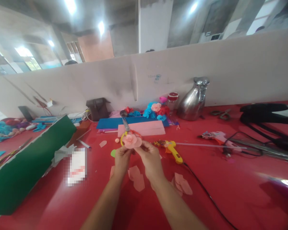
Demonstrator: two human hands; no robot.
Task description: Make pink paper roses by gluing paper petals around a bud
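Observation:
A pink paper flower (131,140) is held up between my two hands over the red table. My left hand (123,157) pinches its lower left side. On the right, my right hand (149,156) grips the lower edge, fingers closed. Behind the flower lie scissors (125,125) with yellow and red handles, partly hidden. Loose pink paper petals (137,179) rest under my wrists, and another petal pile (181,184) sits to the right. Just right of my right hand is a yellow glue gun (174,151) with a glue stick behind it.
A green panel (36,163) stands along the left. At the back are a pink paper stack (148,127), finished flowers (156,110), a lidded jar (172,101) and a steel jug (193,100). A second glue gun (216,137) and cords lie right; a black cord crosses the front right.

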